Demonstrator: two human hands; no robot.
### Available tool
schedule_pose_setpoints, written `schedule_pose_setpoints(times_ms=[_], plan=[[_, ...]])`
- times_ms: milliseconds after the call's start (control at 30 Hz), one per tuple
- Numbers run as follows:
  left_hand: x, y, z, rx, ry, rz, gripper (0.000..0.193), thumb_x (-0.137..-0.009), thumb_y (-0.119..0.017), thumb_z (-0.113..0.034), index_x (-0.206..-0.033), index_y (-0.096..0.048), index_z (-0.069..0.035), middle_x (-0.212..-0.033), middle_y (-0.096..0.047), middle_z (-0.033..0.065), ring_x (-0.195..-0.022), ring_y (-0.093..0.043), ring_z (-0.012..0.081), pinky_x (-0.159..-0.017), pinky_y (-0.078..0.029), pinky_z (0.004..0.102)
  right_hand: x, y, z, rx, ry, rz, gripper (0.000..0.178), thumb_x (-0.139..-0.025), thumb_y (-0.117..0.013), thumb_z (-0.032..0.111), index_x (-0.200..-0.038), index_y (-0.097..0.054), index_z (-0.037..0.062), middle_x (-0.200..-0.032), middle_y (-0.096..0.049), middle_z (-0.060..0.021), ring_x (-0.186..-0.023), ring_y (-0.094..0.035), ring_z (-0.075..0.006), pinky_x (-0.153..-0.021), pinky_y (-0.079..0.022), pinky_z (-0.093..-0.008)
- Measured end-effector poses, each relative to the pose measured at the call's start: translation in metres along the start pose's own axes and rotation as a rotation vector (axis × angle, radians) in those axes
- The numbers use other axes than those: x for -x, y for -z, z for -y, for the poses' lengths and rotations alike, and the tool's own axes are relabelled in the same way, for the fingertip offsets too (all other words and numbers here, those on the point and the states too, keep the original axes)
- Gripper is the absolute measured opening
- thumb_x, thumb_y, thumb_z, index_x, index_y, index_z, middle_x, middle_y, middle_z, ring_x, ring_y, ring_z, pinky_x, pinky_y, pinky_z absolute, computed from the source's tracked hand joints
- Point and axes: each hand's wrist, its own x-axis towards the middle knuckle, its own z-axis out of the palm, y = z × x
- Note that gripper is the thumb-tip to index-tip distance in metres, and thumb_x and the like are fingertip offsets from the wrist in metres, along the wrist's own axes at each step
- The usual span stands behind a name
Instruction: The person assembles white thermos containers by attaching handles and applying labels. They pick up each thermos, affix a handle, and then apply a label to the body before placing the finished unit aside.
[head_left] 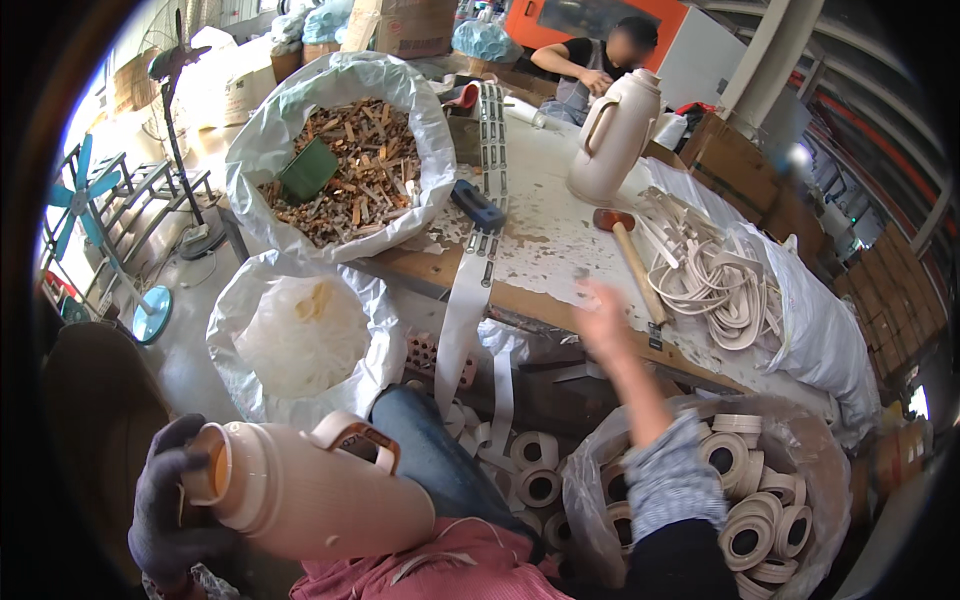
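Note:
A pale pink vacuum flask (330,490) lies tilted across my lap, its uncapped mouth to the left and its handle upward. My left hand (175,500), in a grey glove, is closed round the mouth end. Bare and smeared by motion, my right hand (603,318) is over the near edge of the worktable (540,250); whether its fingers hold anything is unclear. To its right lies a mallet (635,265) with a wooden handle and brown head. A second pink flask (615,140) stands upright farther back. A dark blue block (478,207) rests on a strip of small metal parts (492,140).
A white sack (245,170) of wood-like scraps holds a green scoop (310,170). Below it is a bag of translucent plastic (300,335). Cream rings fill a clear bag (830,470) at lower right. Pale straps (715,285) lie piled on the table. A co-worker (590,75) sits beyond.

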Motion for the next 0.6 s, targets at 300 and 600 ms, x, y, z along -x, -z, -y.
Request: schedule_pose_setpoints(times_ms=[300, 600], plan=[[-0.014, -0.033, -0.026, -0.84, -0.757, 0.183, 0.027, -0.06, -0.079, -0.029, -0.08, -0.068, -0.016, -0.088, -0.057, 0.0033, -0.085, -0.059, 0.0266, -0.073, -0.048, 0.0431, -0.037, 0.115, -0.073, 0.812, 0.426, -0.16, 0.011, -0.084, -0.06, 0.014, -0.08, -0.061, 0.004, -0.083, -0.057, -0.0132, -0.084, -0.052, -0.0362, -0.076, -0.042, -0.0471], [-0.057, -0.114, -0.032, -0.885, -0.772, 0.103, 0.052, -0.07, -0.077, -0.043, -0.109, -0.069, -0.011, -0.108, -0.065, 0.0118, -0.099, -0.063, 0.029, -0.083, -0.051, 0.0422, 0.059, -0.012, 0.208, -1.75, -0.12, 0.538, 0.043, -0.095, -0.054, 0.035, -0.114, -0.048, -0.0031, -0.086, -0.054, -0.0078, -0.061, -0.048, -0.0093, -0.052, -0.041, -0.0218]])
